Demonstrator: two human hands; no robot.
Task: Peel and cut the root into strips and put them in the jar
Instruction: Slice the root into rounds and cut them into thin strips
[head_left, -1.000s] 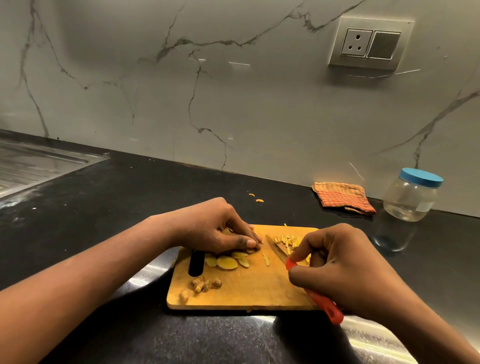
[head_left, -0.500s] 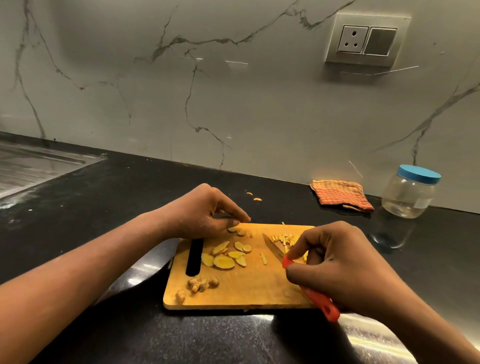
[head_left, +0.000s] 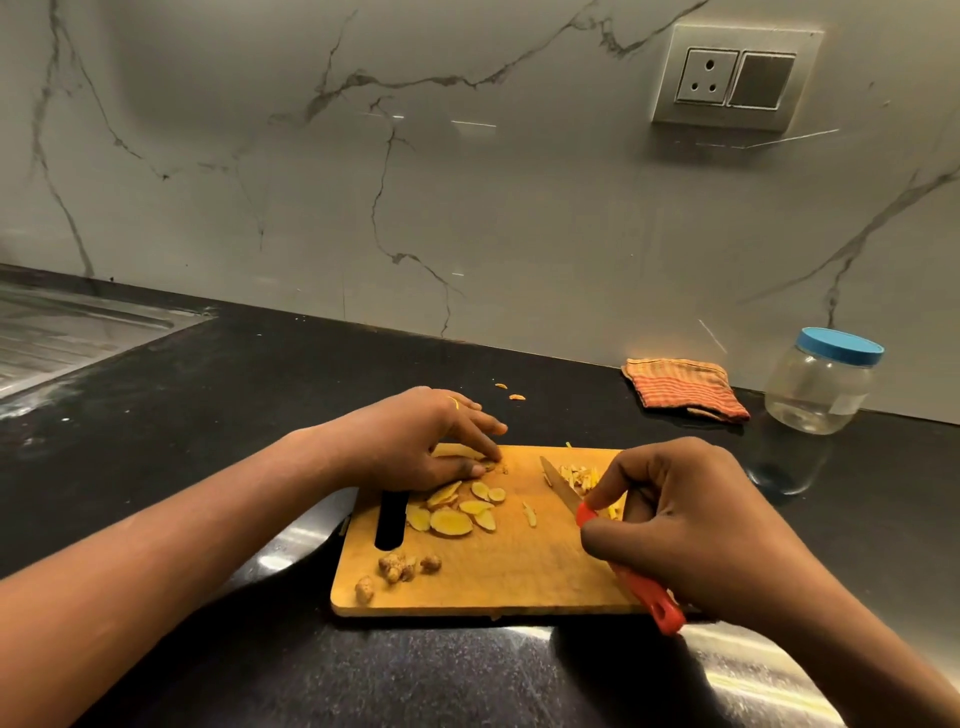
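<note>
Knife (head_left: 558, 486) slants across the cutting board (head_left: 519, 577), tip aimed far-left, its red handle clamped in the right hand (head_left: 685, 525) at the right edge. Root slices (head_left: 451, 521) lie left of centre, strips (head_left: 579, 475) by the far right corner. Left hand (head_left: 415, 441), fingers stretched out, touches a slice at the far edge; a second ago it pressed the pile. Jar (head_left: 821, 387) stands lidded on the bench's far right.

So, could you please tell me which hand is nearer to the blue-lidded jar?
Right. The right hand, gripping the knife, is at the cutting board's right end, just left of the jar. The left hand rests on slices near the board's left end, farther away.
</note>
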